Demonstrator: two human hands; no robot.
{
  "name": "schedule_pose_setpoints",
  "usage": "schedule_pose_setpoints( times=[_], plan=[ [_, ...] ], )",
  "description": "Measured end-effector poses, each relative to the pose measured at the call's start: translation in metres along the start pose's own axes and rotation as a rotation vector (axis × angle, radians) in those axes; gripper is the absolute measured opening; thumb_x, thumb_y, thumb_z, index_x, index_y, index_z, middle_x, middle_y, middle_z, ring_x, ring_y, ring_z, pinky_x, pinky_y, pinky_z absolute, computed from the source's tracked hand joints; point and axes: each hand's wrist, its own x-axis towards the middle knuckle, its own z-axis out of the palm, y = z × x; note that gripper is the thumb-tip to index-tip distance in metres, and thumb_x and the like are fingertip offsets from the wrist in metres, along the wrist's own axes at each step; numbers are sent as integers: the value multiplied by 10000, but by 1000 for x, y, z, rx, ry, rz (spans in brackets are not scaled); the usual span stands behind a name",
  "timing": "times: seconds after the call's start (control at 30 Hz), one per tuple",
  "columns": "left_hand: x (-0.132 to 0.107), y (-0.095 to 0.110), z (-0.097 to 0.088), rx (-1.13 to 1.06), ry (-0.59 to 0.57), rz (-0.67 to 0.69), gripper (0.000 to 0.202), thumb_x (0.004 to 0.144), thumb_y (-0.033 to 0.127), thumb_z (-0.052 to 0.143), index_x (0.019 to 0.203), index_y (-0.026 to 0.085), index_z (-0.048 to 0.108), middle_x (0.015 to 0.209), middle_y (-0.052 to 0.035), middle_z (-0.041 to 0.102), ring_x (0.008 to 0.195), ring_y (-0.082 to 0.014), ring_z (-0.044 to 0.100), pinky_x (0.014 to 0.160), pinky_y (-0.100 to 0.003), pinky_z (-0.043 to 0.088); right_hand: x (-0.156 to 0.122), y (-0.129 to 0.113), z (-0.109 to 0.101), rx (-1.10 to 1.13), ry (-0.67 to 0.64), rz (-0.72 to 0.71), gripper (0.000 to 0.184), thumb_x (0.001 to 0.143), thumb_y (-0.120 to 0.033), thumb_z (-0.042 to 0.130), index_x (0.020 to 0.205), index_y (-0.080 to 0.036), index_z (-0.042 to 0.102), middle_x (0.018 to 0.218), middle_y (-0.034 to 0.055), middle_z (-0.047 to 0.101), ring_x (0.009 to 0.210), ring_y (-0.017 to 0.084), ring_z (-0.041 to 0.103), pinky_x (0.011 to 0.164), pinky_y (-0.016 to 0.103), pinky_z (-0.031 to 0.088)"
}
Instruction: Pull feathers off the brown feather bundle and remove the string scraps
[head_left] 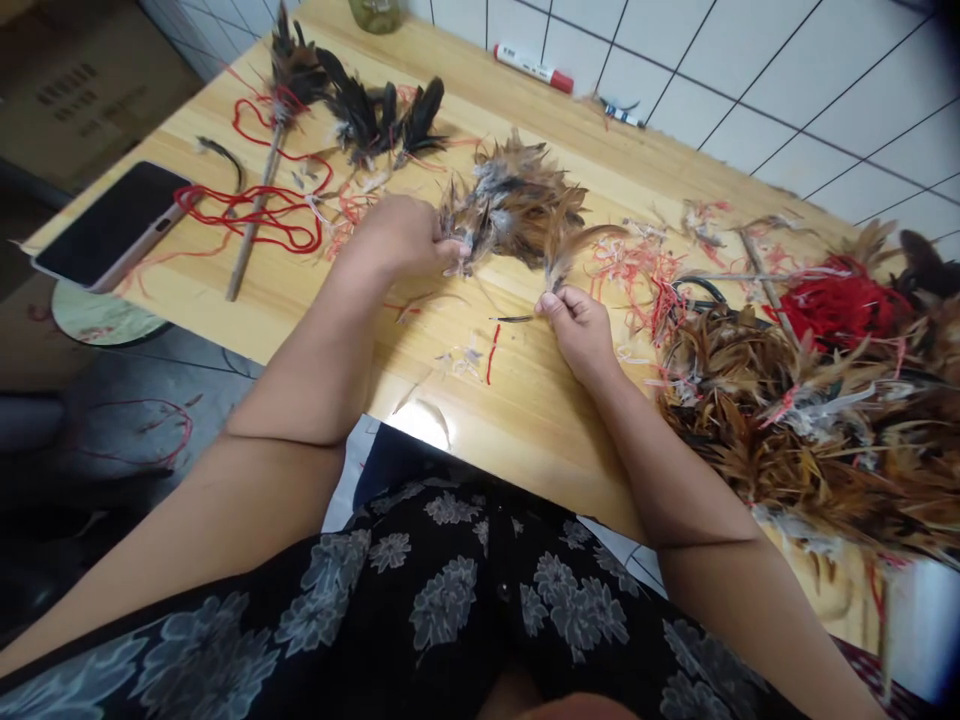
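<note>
My right hand point(581, 325) pinches the quill ends of a few brown feathers point(561, 255), which fan upward from the fingertips. My left hand point(409, 240) is closed, thumb and fingers pressed together on grey-brown feathers point(466, 225) at the near left side of a loose feather pile point(521, 190). Between the hands and nearer to me, a short piece of red string point(493, 355) lies on the wooden table point(540, 400) beside bits of white fluff. A thin dark quill point(511, 319) points left from my right fingertips.
At left lie a phone point(112, 225), looped red cord point(251, 225), a wooden stick point(259, 215) topped with feathers and a tuft of black feathers point(382, 115). A red marker point(532, 68) rests by the tiled wall. Brown feather bundles point(750, 410) and a red string heap point(840, 305) cover the right.
</note>
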Motion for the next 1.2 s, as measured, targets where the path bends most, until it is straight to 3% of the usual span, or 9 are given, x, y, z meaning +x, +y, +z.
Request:
schedule_pose_setpoints(
  times=[0.13,0.2,0.3,0.4,0.53,0.67,0.97,1.13,1.2],
  plan=[
    [0,9,12,251,30,-15,502,780,122,930,557,265,503,575,31,259,1152,-351,680,1127,-385,410,1,1,1,0,11,5,585,957,-795,709,779,-239,673,661,-43,453,670,145,366,690,335,354],
    [0,12,12,259,31,-7,424,758,52,829,566,263,515,582,24,289,1107,-350,689,1110,-402,429,1,0,2,-6,19,11,650,917,-876,695,775,-242,676,647,-49,433,652,142,344,676,339,331],
    [2,8,5,80,76,67,320,703,4,788,641,256,601,616,13,414,1095,-338,693,1071,-390,463,1,0,3,-7,15,17,688,890,-923,682,772,-246,674,633,-53,420,649,143,349,675,341,323],
    [2,4,0,-193,120,164,287,736,29,848,750,244,659,673,9,537,1044,-289,694,986,-356,497,1,1,4,1,14,-7,616,926,-839,691,766,-245,669,639,-50,426,671,149,386,701,339,352],
    [-6,14,5,-465,34,189,288,787,89,933,858,224,689,741,12,636,832,-199,655,798,-304,491,1,2,4,6,21,-10,482,965,-676,708,766,-239,670,653,-49,449,662,141,378,694,334,349],
    [-10,25,19,-595,-42,166,313,761,51,938,921,212,724,792,7,685,728,-151,614,720,-272,472,1,2,4,22,48,31,468,977,-651,734,768,-236,680,638,-49,453,654,138,350,657,318,310],
    [-4,16,29,-437,110,205,281,761,81,910,914,233,730,753,11,650,823,-203,665,792,-296,507,2,3,3,37,51,17,610,962,-823,713,779,-241,679,659,-38,463,674,144,362,662,322,321],
    [-10,21,26,-422,-44,177,178,832,149,895,930,227,769,767,-13,684,776,-209,628,762,-329,499,2,6,4,38,74,21,511,1051,-674,726,801,-228,703,692,-25,517,738,160,453,718,316,382],
    [-12,24,25,-375,-38,186,170,831,129,910,905,221,787,777,-7,696,811,-205,596,795,-325,486,3,7,4,41,76,22,504,1062,-665,726,812,-227,710,702,-27,514,747,161,462,734,315,392]
  ],
)
